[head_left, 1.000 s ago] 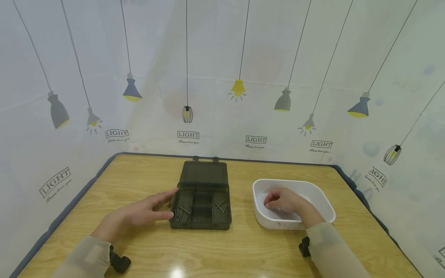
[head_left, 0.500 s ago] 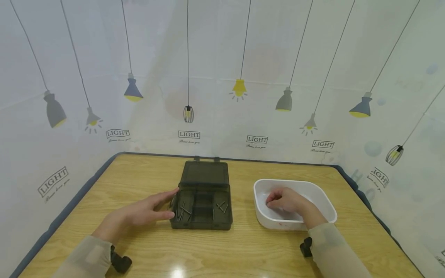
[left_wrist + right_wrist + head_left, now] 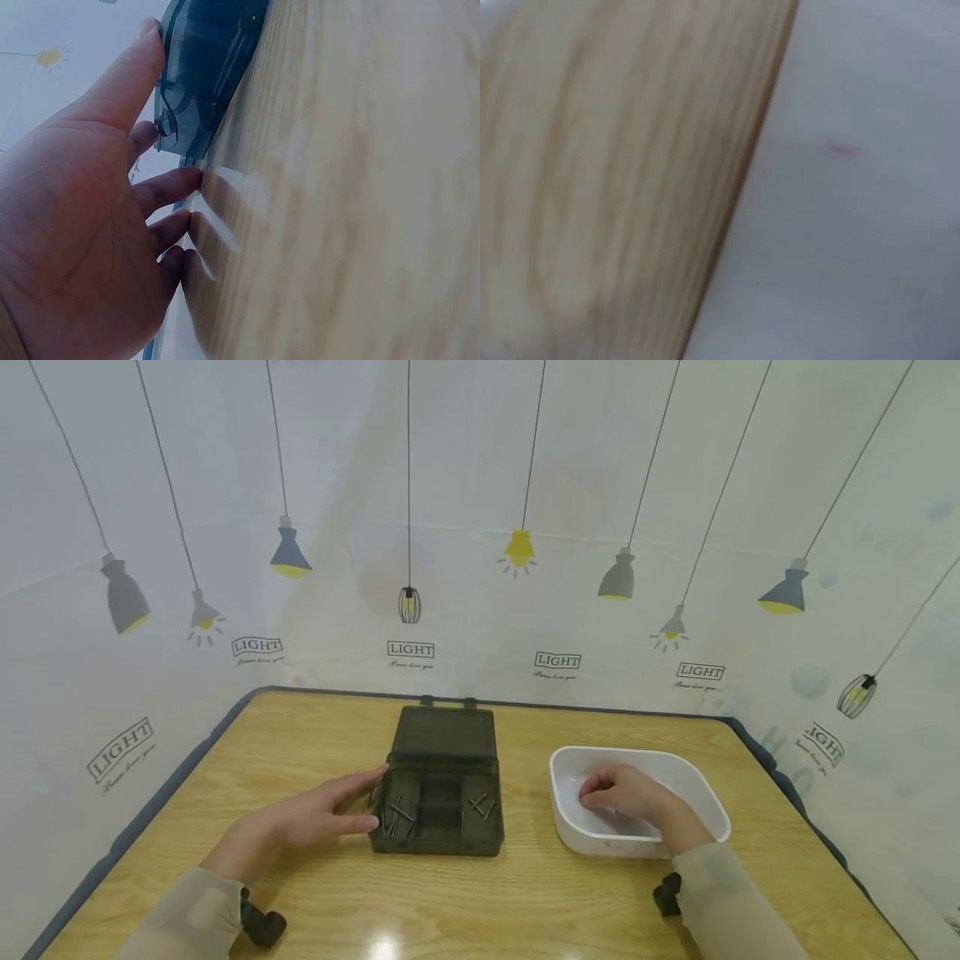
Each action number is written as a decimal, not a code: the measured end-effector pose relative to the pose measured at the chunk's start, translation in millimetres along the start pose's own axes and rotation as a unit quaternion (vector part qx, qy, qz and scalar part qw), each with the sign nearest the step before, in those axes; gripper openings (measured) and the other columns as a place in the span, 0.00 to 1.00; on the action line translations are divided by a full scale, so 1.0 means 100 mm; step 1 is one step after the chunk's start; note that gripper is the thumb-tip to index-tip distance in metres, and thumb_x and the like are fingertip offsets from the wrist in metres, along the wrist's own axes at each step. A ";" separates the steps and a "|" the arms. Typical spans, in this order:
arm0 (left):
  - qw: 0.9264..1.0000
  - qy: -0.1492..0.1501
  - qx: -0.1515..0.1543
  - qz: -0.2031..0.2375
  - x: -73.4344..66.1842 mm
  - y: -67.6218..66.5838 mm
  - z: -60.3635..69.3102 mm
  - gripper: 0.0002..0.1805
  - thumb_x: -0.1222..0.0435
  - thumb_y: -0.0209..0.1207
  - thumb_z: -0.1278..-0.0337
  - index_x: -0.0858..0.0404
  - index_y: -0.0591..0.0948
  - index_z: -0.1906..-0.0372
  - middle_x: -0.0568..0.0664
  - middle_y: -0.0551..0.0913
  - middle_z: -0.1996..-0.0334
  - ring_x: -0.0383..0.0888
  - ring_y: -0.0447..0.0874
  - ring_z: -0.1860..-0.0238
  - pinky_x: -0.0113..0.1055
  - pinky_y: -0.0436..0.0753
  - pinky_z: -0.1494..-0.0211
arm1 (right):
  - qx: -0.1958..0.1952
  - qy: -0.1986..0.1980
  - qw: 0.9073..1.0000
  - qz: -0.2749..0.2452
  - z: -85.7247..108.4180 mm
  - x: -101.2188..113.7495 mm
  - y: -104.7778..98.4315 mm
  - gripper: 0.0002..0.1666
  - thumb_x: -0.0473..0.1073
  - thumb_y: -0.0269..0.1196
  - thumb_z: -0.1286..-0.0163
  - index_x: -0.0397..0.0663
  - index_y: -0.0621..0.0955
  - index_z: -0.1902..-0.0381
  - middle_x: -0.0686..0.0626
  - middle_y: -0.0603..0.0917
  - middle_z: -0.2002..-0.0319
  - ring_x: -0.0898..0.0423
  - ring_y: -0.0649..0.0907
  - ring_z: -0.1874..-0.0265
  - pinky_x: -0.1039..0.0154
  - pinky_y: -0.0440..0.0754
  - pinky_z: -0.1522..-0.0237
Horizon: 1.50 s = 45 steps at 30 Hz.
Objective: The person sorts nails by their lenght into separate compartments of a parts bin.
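Observation:
A dark see-through plastic box [image 3: 437, 842] stands on the table with its lid [image 3: 444, 732] raised at the back. Thin metal pins [image 3: 401, 810], like nails or screws, lie in its left part, and several more pins [image 3: 480, 806] lie in its right part. My left hand [image 3: 315, 810] rests at the box's left side, thumb and index finger stretched out to it. In the left wrist view, its other fingers touch the table. My right hand [image 3: 630, 795] reaches into a white plastic tub [image 3: 693, 785], fingers curled and fingertips down near the floor. Anything between those fingertips is hidden.
Box and tub stand apart on a wood-grain table [image 3: 480, 902]. Behind them hangs a backdrop [image 3: 465, 577] printed with lamps. A dark strap-on piece [image 3: 262, 927] sits at my left wrist, another dark piece [image 3: 667, 893] at my right. The right wrist view shows only table and tub wall.
The whole scene has shifted slightly to the right in the head view. Both hands keep nearly the same place against the box and the tub, with only slight finger movement in the right hand.

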<state>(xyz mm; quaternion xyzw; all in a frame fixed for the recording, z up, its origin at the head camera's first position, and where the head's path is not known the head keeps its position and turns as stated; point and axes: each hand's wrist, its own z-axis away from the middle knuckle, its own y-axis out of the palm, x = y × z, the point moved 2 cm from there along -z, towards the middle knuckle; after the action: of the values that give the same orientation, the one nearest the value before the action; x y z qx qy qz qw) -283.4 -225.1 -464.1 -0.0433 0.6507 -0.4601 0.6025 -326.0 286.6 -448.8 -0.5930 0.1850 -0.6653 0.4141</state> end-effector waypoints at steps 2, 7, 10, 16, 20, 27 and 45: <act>1.000 0.001 0.000 -0.001 0.00 0.00 0.00 0.50 0.43 0.63 0.21 0.46 0.49 0.08 0.60 0.51 0.09 0.66 0.45 0.10 0.70 0.50 0.11 | 0.000 0.004 1.000 -0.003 0.00 -0.01 0.00 0.08 0.47 0.74 0.25 0.51 0.89 0.55 0.53 0.88 0.58 0.54 0.81 0.57 0.61 0.79 0.56; 1.000 0.002 0.000 -0.002 0.00 0.00 0.00 0.50 0.43 0.63 0.21 0.46 0.50 0.08 0.60 0.51 0.10 0.66 0.46 0.10 0.70 0.50 0.11 | 0.001 0.007 1.000 -0.010 0.01 -0.02 -0.01 0.08 0.47 0.73 0.25 0.50 0.89 0.54 0.53 0.88 0.57 0.54 0.81 0.55 0.61 0.79 0.55; 1.000 0.002 -0.001 -0.002 0.00 0.00 0.00 0.50 0.43 0.63 0.21 0.46 0.50 0.08 0.60 0.52 0.10 0.66 0.47 0.10 0.70 0.50 0.11 | 0.000 0.010 1.000 -0.015 0.02 -0.02 -0.02 0.09 0.47 0.73 0.25 0.50 0.89 0.54 0.52 0.88 0.56 0.53 0.81 0.55 0.60 0.79 0.55; 1.000 0.000 0.001 -0.001 0.00 0.00 0.00 0.49 0.43 0.63 0.21 0.46 0.50 0.08 0.59 0.52 0.10 0.66 0.46 0.10 0.70 0.50 0.11 | -0.005 0.005 1.000 -0.020 0.02 -0.02 -0.01 0.09 0.48 0.74 0.25 0.50 0.89 0.54 0.52 0.88 0.57 0.53 0.80 0.56 0.61 0.78 0.55; 1.000 0.001 0.002 -0.003 0.00 0.00 0.00 0.49 0.44 0.63 0.21 0.46 0.50 0.08 0.59 0.52 0.10 0.66 0.46 0.10 0.70 0.49 0.11 | -0.006 -0.009 0.999 -0.030 0.01 0.02 0.00 0.08 0.47 0.73 0.25 0.50 0.89 0.54 0.52 0.87 0.58 0.54 0.80 0.57 0.61 0.77 0.56; 1.000 -0.001 0.001 -0.003 0.00 -0.01 0.00 0.49 0.43 0.63 0.21 0.45 0.50 0.08 0.59 0.52 0.09 0.66 0.45 0.10 0.71 0.48 0.11 | -0.017 -0.057 0.996 -0.070 0.02 0.17 -0.03 0.10 0.45 0.71 0.22 0.46 0.87 0.50 0.50 0.88 0.57 0.54 0.81 0.58 0.60 0.81 0.55; 1.000 0.010 0.003 0.002 -0.05 0.00 0.01 0.49 0.45 0.63 0.20 0.47 0.50 0.08 0.61 0.52 0.10 0.67 0.47 0.10 0.70 0.50 0.11 | -0.053 -0.121 0.983 -0.128 0.14 0.73 0.00 0.18 0.47 0.64 0.15 0.44 0.86 0.36 0.43 0.86 0.54 0.42 0.82 0.55 0.57 0.81 0.62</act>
<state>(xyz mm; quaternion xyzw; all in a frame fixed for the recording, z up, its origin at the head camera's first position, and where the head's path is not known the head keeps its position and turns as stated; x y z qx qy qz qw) -281.4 -222.7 -460.2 -0.0358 0.6557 -0.4612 0.5967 -309.5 233.5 -398.9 -0.7087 0.0912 -0.6255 0.3134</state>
